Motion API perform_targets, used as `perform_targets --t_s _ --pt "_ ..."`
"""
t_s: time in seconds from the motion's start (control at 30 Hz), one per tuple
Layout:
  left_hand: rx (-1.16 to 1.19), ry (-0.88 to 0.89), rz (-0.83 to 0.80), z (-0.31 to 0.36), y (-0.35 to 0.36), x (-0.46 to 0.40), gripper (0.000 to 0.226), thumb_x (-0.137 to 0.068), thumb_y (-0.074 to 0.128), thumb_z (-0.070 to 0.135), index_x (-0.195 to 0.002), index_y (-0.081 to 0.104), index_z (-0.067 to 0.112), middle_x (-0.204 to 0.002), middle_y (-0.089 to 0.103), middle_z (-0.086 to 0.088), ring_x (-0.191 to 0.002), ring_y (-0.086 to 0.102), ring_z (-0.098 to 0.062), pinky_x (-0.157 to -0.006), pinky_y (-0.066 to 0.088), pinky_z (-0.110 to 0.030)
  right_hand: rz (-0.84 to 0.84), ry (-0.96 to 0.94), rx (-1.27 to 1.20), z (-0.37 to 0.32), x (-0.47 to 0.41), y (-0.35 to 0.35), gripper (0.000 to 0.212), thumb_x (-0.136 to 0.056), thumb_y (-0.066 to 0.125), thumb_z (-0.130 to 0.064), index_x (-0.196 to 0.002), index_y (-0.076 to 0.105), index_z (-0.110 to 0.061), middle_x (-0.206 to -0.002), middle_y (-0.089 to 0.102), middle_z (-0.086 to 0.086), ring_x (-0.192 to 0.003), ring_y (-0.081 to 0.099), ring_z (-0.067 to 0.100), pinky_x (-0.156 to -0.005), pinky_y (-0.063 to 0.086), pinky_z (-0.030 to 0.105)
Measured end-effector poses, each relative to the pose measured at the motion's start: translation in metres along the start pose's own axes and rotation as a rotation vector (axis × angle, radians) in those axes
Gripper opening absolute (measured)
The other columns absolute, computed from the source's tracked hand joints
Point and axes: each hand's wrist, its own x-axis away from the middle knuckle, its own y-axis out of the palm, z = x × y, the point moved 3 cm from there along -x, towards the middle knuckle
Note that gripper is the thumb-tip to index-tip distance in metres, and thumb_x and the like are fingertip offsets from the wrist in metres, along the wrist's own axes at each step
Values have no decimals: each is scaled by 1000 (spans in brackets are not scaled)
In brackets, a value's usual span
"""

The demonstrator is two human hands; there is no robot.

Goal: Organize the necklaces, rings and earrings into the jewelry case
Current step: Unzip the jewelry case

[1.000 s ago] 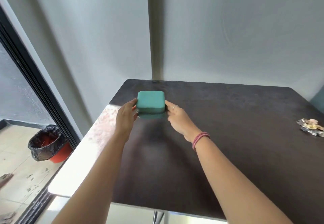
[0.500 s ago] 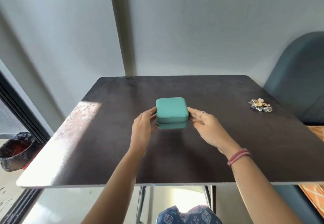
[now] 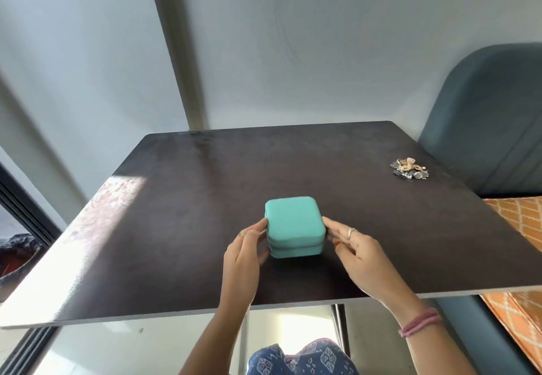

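A closed teal jewelry case (image 3: 294,225) rests on the dark table (image 3: 190,198), near its front edge at the middle. My left hand (image 3: 243,254) holds the case's left side, thumb at the upper edge and fingers curled against the side wall. My right hand (image 3: 360,257) is at the case's right side; its index fingertip touches the upper right corner and the other fingers are loosely bent. A small tangled pile of gold and silver jewelry (image 3: 409,169) lies far right on the table, well away from both hands.
A blue-grey padded seat (image 3: 492,116) stands beyond the table's right edge, with an orange patterned cushion (image 3: 519,219) on it. A bin with a black liner (image 3: 17,257) sits on the floor at the left. Sunlight falls on the table's left part.
Both hands brought the case from the table's far left toward the front middle. The view swung right, and the jewelry pile and seat now show more fully.
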Motion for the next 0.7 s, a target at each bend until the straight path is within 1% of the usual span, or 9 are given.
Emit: perform_targets --t_s 0.2,0.3,0.33,0.4,0.47,0.5,0.57,0.63,0.7 --pt "-40 -46 -35 -17 -4 1 32 -103 36 15 -112 66 22 -113 70 4 -106 65 -7 -91 53 -22 -31 37 -83 11 6 3 49 -97 47 0 -132 51 -33 -120 62 -24 -113 56 -10 -97 41 8" --pt "-159 15 -62 -19 -12 -9 23 -100 47 23 -118 61 26 -123 65 2 -112 62 -8 -97 49 -23 -12 41 -109 12 -4 -3 40 -96 52 -4 -127 57 -29 -117 66 -20 -109 60 -7 -96 45 13" --pt "-234 36 -112 -18 -14 -14 31 -97 54 30 -128 54 27 -132 59 3 -117 57 -7 -98 46 -19 -3 45 -101 13 -10 -6 40 -96 51 -5 -127 58 -29 -118 66 -19 -108 60 -6 -97 46 16" --pt "-383 42 -283 -18 -15 -24 77 -84 67 49 -147 30 25 -145 40 10 -129 44 -4 -101 38 -11 1 57 -101 16 -27 -10 43 -97 46 -2 -128 56 -30 -123 62 -18 -108 62 -2 -100 47 24" --pt "-573 54 -434 -19 -12 -34 120 -62 75 67 -153 7 28 -151 23 17 -136 29 1 -109 29 -15 -53 67 -94 18 -48 -9 50 -97 39 3 -132 51 -29 -129 58 -16 -110 60 -1 -102 46 28" --pt "-656 74 -489 -19 -9 -38 132 -53 77 70 -153 0 30 -151 17 19 -138 24 1 -113 25 -20 -99 69 -84 19 -58 -6 52 -96 36 5 -134 49 -30 -132 56 -15 -112 59 -2 -102 45 26" --pt "-748 95 -550 -21 -4 -47 142 -45 84 67 -151 -6 35 -150 15 20 -140 20 -1 -117 21 -25 -193 68 -60 18 -76 0 55 -96 33 8 -134 48 -29 -134 55 -12 -115 55 -5 -102 42 18" --pt "-773 103 -562 -24 0 -54 139 -45 87 60 -147 -6 42 -146 19 21 -138 24 -1 -117 23 -27 -285 81 -7 17 -90 6 57 -94 31 10 -132 53 -27 -131 56 -12 -115 52 -7 -97 38 7" --pt "-784 133 -546 -25 1 -57 134 -47 88 56 -146 -2 46 -143 24 24 -135 30 -1 -115 27 -28 -364 90 49 17 -98 8 60 -91 31 12 -129 58 -26 -125 58 -15 -113 52 -7 -94 38 5"
